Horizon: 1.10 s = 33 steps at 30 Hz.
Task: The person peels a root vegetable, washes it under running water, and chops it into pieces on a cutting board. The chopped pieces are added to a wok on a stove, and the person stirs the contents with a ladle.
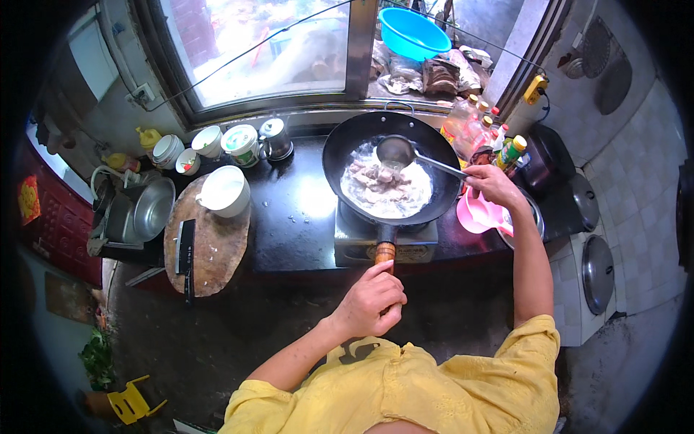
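Observation:
My left hand (pixel 374 301) grips the wooden handle (pixel 385 251) of a black wok (pixel 339 142), which sits on a stove (pixel 347 241). Pale pieces of meat (pixel 374 176) lie in whitish, foamy liquid (pixel 412 200) inside the wok. From the right, my right hand (pixel 493 185) holds a metal ladle (pixel 394 151) by its long handle. The ladle's bowl is over the meat and appears to hold some liquid. Below my right hand are a pink plastic dipper (pixel 477 211) and a round metal vessel, partly hidden by my forearm.
Left of the wok, a wooden chopping board (pixel 211 255) carries a white bowl (pixel 225 190) and a cleaver (pixel 185 255) whose handle overhangs the edge. Bottles (pixel 477 130) crowd the wok's right side. A metal jug (pixel 275 140) and white tubs (pixel 240 144) line the back; a sink (pixel 122 214) is far left.

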Motion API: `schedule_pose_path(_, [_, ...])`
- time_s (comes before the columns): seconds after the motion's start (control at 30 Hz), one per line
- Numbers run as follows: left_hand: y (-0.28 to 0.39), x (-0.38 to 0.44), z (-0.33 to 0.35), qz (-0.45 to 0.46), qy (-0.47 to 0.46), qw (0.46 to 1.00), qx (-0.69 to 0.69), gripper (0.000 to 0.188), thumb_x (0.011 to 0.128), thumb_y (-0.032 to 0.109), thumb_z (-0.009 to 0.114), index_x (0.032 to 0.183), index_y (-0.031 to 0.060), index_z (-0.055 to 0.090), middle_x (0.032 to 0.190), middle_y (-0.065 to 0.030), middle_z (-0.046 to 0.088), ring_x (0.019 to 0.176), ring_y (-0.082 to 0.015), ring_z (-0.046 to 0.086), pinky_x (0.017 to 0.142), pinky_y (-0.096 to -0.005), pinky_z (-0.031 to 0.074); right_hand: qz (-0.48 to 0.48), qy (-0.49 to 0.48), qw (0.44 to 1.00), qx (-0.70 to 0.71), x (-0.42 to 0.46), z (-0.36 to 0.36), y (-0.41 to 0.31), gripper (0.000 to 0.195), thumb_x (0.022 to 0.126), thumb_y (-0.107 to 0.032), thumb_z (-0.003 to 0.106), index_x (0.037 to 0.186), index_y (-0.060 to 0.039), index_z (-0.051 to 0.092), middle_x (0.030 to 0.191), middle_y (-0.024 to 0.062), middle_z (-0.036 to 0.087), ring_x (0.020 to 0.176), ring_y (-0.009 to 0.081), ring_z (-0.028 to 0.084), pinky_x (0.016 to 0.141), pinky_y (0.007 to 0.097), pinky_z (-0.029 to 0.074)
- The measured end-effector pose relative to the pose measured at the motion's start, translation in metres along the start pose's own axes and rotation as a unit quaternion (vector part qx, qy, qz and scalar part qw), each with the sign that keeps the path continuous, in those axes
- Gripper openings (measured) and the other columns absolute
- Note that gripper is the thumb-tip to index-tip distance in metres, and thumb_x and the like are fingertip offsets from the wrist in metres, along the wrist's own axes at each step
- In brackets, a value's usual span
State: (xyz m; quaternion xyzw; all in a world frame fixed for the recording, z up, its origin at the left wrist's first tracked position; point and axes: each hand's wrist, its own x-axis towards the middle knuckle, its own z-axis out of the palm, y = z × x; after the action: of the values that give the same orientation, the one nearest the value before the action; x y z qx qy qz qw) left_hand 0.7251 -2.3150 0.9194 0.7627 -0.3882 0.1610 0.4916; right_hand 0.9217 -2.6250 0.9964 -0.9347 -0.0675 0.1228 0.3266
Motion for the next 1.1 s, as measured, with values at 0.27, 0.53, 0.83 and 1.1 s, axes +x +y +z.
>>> schedule_pose_path(0.27, [-0.002, 0.001, 0.002, 0.0, 0.002, 1.0, -0.014, 0.01, 0.07, 0.001, 0.061, 0.078, 0.0048, 0.064, 0.082, -0.0079, 0.064, 0.086, -0.024, 0.064, 0.107, -0.0463, 0.042, -0.062, 0.135, 0.968, -0.203, 0.023, 0.043, 0.045, 0.021, 0.09, -0.012, 0.053, 0.098, 0.0036, 0.065, 0.087, 0.0286, 0.066, 0.085, 0.0424, 0.066, 0.078, 0.0477, 0.053])
schedule_pose_path(0.53, [-0.001, -0.001, 0.002, -0.002, 0.009, 1.0, -0.005, 0.011, 0.07, 0.001, 0.061, 0.079, 0.0048, 0.065, 0.083, -0.0089, 0.065, 0.087, -0.0244, 0.065, 0.108, -0.0467, 0.041, 0.166, -0.155, 0.932, 0.282, 0.028, 0.056, 0.002, 0.017, 0.097, -0.014, 0.05, 0.104, -0.0034, 0.061, 0.065, 0.0024, 0.057, 0.04, 0.0067, 0.036, 0.036, 0.0239, 0.025])
schedule_pose_path(0.83, [-0.003, -0.005, -0.002, -0.007, 0.021, 1.0, -0.002, 0.011, 0.071, 0.0, 0.061, 0.079, 0.0048, 0.065, 0.083, -0.0095, 0.065, 0.087, -0.0247, 0.065, 0.107, -0.0467, 0.042, -0.035, -0.041, 0.998, 0.031, -0.027, 0.057, -0.017, 0.031, 0.096, -0.017, 0.054, 0.12, 0.0017, 0.061, 0.073, 0.0088, 0.063, 0.063, 0.0153, 0.059, 0.06, 0.0312, 0.048])
schedule_pose_path(1.1, [-0.004, -0.004, -0.002, -0.002, 0.015, 1.0, -0.008, 0.01, 0.071, -0.001, 0.063, 0.079, 0.0041, 0.065, 0.08, -0.008, 0.063, 0.088, -0.0227, 0.064, 0.107, -0.0449, 0.041, -0.12, 0.084, 0.984, -0.101, -0.085, 0.055, -0.026, 0.026, 0.093, -0.012, 0.057, 0.116, -0.001, 0.064, 0.093, 0.0253, 0.068, 0.089, 0.0426, 0.065, 0.079, 0.0443, 0.051])
